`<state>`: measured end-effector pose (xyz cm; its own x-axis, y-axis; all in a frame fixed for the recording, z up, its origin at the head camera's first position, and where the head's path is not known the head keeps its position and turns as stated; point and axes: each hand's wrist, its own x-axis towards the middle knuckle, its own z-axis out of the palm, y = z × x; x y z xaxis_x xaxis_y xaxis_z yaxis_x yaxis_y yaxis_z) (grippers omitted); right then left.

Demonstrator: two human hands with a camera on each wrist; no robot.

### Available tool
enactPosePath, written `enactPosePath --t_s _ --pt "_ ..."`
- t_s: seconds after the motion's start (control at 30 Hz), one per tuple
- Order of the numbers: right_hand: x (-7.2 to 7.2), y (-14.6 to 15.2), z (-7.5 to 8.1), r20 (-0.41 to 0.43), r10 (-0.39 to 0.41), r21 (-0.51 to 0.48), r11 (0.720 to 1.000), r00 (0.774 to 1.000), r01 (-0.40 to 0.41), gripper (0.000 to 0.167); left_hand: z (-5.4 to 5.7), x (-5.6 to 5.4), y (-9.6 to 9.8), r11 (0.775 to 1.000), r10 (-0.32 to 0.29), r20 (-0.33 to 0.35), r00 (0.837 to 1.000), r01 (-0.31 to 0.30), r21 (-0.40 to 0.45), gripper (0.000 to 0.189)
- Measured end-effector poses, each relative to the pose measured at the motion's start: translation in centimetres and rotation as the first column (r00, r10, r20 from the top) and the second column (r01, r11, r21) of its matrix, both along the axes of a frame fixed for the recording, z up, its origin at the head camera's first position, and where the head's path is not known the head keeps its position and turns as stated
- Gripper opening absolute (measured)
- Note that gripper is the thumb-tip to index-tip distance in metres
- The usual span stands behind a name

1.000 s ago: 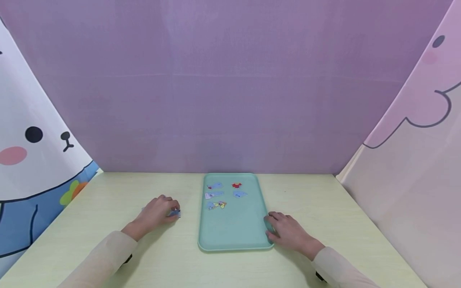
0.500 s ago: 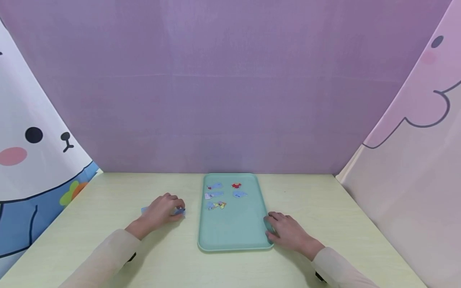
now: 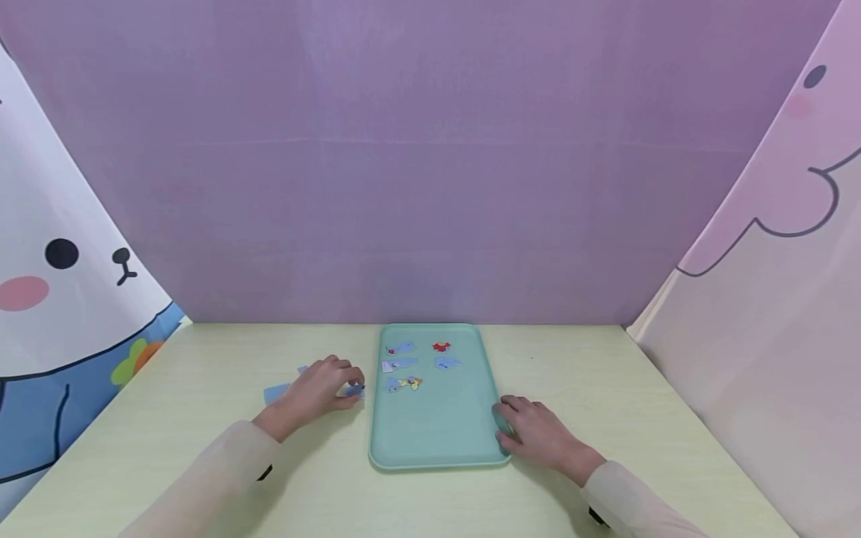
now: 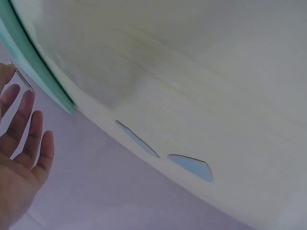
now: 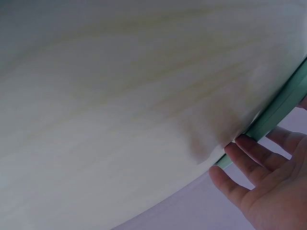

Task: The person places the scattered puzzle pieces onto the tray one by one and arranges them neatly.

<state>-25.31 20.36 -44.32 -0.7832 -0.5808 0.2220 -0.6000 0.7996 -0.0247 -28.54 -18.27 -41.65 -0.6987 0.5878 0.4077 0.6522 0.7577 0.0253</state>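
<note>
Beside the left rim of the mint-green tray (image 3: 437,430), my left hand (image 3: 316,392) pinches a flat blue puzzle piece (image 3: 353,390) between thumb and fingers. In the left wrist view that piece (image 4: 24,80) shows as a thin edge at the fingertips. Behind the hand, two more light-blue pieces lie on the table, one (image 3: 276,393) by the wrist and one (image 3: 303,369) partly hidden beyond the knuckles. My right hand (image 3: 541,433) rests on the tray's right rim with fingers loosely extended; in the right wrist view its fingertips touch the green rim (image 5: 283,103).
Several printed pieces lie in the upper part of the tray: a red one (image 3: 441,347), a blue one (image 3: 447,362), a yellow-and-blue one (image 3: 405,384) and others along the left. A purple cloth (image 3: 430,164) stands behind the table's back edge.
My left hand has moved right with the pinched piece, up to the tray's left rim, uncovering the blue pieces behind it. The right hand and the tray have stayed in place.
</note>
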Motion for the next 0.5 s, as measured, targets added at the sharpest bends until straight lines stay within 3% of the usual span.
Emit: enactPosePath --t_s 0.5 --pt "0.0 -0.2 0.2 0.015 -0.005 0.011 1.0 1.0 0.004 0.04 -0.1 -0.9 4.3 0.999 -0.05 0.063 0.997 0.051 -0.003 0.017"
